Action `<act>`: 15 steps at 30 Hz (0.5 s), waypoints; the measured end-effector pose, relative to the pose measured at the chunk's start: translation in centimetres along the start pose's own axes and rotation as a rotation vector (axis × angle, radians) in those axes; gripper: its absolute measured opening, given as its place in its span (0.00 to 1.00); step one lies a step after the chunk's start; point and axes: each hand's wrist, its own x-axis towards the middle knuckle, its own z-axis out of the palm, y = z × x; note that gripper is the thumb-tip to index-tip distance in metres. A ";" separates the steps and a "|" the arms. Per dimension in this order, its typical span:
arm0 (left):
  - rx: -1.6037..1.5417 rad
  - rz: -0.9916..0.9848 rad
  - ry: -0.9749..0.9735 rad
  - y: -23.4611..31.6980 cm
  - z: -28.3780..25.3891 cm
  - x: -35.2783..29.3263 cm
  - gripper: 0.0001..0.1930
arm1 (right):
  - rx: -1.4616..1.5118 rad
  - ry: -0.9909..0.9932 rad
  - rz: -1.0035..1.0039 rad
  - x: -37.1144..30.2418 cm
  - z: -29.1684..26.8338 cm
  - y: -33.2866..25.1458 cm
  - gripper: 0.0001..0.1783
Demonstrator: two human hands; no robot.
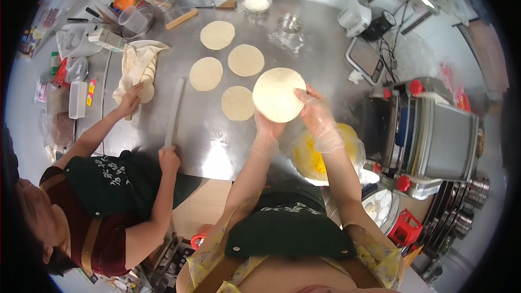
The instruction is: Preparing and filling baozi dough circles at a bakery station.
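Left hand (269, 128), thinly gloved, supports a pale dough round (277, 95) from beneath; how widely it is spread cannot be told. The likewise gloved right hand (315, 113) is partly curled, grasping the round's right edge with its thumb on top. Four flat dough discs (237, 103) lie nearby on the metal surface (198, 122).

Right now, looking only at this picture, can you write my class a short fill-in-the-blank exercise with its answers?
The left hand and right hand supporting a dough disc wear clear ____.
On the metal table just left of it, ____ separate discs lie flat.
The bowl nearest the right hand holds something coloured ____.

Answers: gloves; four; yellow.
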 end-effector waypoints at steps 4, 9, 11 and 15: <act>-0.129 -0.033 -0.270 -2.2 3.7 -3.1 0.24 | -0.136 0.033 -0.087 -4.5 -2.2 0.7 0.22; 0.014 -0.028 0.004 -1.9 -0.3 -6.7 0.23 | -0.956 0.267 -0.717 -13.1 -8.8 0.0 0.14; -0.094 -0.105 -0.035 -0.7 -1.3 -7.4 0.23 | -1.117 0.481 -0.630 -17.3 -13.1 1.4 0.09; -0.085 -0.055 -0.206 -1.8 5.0 -10.7 0.24 | -1.467 0.695 -0.377 -22.7 -19.9 5.6 0.06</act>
